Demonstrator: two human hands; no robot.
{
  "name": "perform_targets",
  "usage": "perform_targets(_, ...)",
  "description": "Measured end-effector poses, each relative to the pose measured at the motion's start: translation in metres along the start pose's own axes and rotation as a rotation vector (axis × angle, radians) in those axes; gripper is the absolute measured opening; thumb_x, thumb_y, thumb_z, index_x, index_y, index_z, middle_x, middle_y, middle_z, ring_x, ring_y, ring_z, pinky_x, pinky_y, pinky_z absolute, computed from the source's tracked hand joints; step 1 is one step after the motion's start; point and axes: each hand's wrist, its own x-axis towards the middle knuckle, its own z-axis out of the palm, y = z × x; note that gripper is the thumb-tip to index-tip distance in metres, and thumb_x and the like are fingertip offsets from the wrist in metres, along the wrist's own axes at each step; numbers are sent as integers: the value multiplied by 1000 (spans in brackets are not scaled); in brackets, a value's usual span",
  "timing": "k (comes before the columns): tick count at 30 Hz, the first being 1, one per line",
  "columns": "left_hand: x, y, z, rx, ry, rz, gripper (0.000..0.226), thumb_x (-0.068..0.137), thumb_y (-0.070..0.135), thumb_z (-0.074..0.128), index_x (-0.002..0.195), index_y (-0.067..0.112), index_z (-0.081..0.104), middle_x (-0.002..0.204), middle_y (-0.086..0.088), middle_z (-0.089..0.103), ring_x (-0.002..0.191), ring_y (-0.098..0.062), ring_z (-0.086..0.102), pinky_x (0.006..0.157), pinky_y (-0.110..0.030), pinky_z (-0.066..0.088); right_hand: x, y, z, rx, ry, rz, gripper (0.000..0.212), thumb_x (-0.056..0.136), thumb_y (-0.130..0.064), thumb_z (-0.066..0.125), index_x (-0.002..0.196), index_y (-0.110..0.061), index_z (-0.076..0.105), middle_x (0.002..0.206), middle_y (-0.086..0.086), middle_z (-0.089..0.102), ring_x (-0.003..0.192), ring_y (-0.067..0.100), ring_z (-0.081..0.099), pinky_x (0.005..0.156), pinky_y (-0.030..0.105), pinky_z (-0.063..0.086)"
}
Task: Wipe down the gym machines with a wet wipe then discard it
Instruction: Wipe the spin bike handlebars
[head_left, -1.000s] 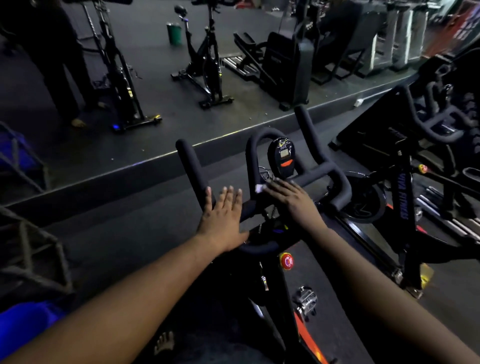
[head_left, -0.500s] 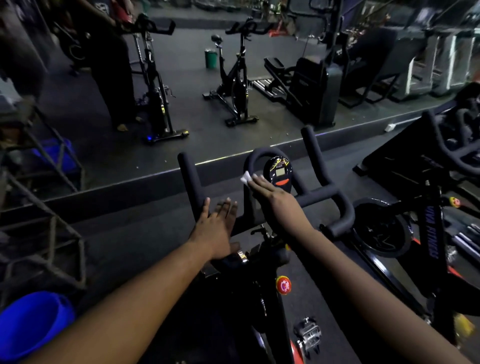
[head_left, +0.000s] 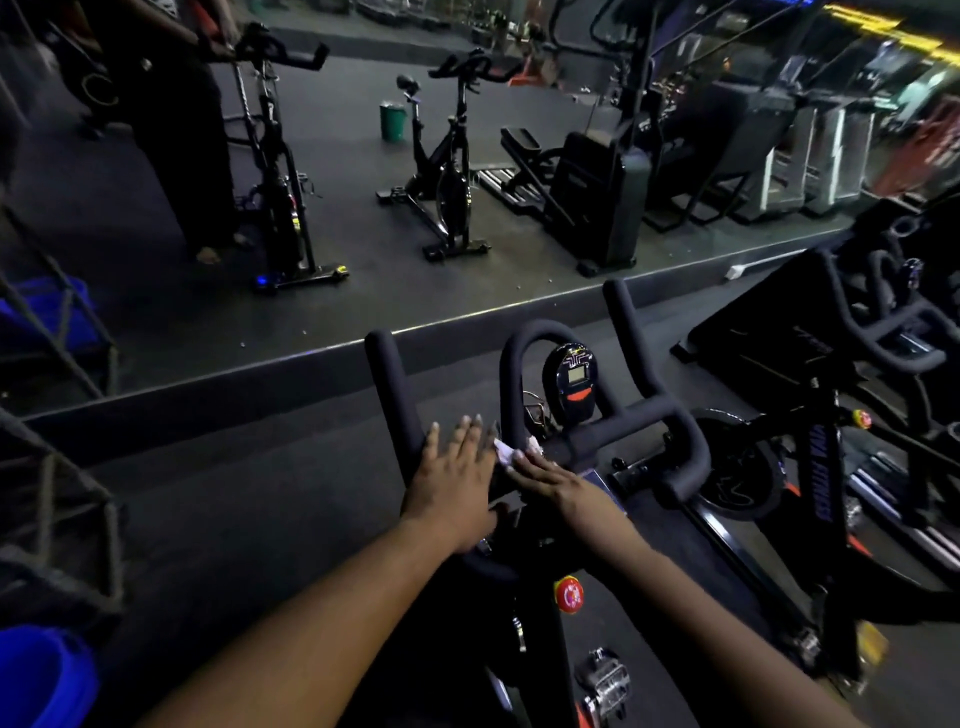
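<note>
Risk I see: wet wipe (head_left: 506, 451) slipping from my flat right hand (head_left: 550, 480) on the handlebar (head_left: 628, 421); left hand (head_left: 457, 483) flat beside it, holding nothing.

Our right hand (head_left: 558, 480) presses a white wet wipe (head_left: 508, 451) onto the spin bike's handlebar (head_left: 618, 431). Our left hand (head_left: 454, 480) rests flat just beside it, fingers straight.

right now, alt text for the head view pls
A right hand presses a white wet wipe onto a spin bike's black handlebar; the left hand rests flat beside it. More bikes stand on a raised floor behind.
</note>
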Motion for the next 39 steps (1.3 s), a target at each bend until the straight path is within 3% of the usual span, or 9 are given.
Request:
perform_targets(4, 0, -3, 2, -27, 22, 15, 98, 95, 67, 37, 162, 11, -7, 170, -15, -9, 158, -28, -7, 122, -60, -4, 0, -4, -6, 122, -23, 88, 62, 101, -21, 57, 157, -21, 30, 162, -6, 17, 153, 16, 10, 124, 35, 22)
perform_targets(9, 0, -2, 1, -61, 35, 22, 99, 94, 65, 42, 162, 11, -5, 170, -16, -5, 158, -28, -4, 123, -60, -4, 6, -23, 7, -94, 2, 265, 81, 90, -72, 14, 156, -25, 4, 164, -2, -4, 152, 20, -6, 126, 48, 11)
perform_targets(18, -3, -1, -1, -42, 29, -7, 103, 91, 63, 48, 162, 10, -6, 171, -15, 3, 158, -27, 2, 124, -56, -5, 8, -31, 2, -190, -39, 467, 130, 65, -96, -12, 163, -13, 7, 170, 1, 9, 156, 14, 4, 122, 55, 10)
perform_targets(22, -3, 0, -5, -48, 36, -15, 100, 90, 65, 49, 162, 12, 4, 169, -10, 19, 157, -24, 12, 125, -53, -3, 25, -11, -7, -337, -6, 357, 123, 75, -94, -4, 117, -4, 69, 112, 11, 69, 110, 28, 67, 84, 49, 52)
perform_targets(25, -4, 0, -6, -43, 26, -13, 100, 91, 72, 42, 162, 12, 5, 168, -8, 21, 156, -22, 15, 125, -52, -2, 25, 1, -7, -377, -61, 292, 100, 74, -87, 23, 124, -11, 65, 119, 7, 67, 115, 26, 63, 91, 47, 47)
perform_targets(30, -4, -1, -1, -26, 74, -17, 101, 90, 72, 46, 162, 13, 6, 168, -6, 22, 156, -20, 16, 125, -50, -2, -7, 30, -18, -237, 15, 60, 69, 92, -30, 60, 157, -22, 36, 160, 0, 41, 147, 18, 38, 107, 37, 41)
perform_targets(33, -3, -1, -1, -41, 79, -13, 102, 89, 74, 45, 162, 15, 7, 168, -4, 22, 156, -19, 16, 125, -51, 0, -24, 39, -40, -147, 67, -9, 63, 95, -23, 49, 156, -28, 37, 160, -9, 37, 145, 11, 39, 104, 30, 46)
perform_targets(36, -2, -1, -4, -92, 53, -27, 111, 89, 79, 43, 162, 13, -9, 171, -5, 9, 158, -18, 7, 126, -52, -2, -27, 33, -60, 95, 410, 168, 56, 95, -26, 41, 150, -32, 46, 143, -6, 59, 123, 17, 60, 87, 29, 49)
perform_targets(39, 11, 7, -8, -201, 15, -54, 123, 86, 82, 45, 152, 14, -33, 170, -7, -13, 158, -20, -6, 126, -53, -2, -1, 36, -72, 251, 618, 242, 53, 97, -27, 42, 150, -29, 43, 151, 0, 52, 134, 20, 52, 102, 33, 45)
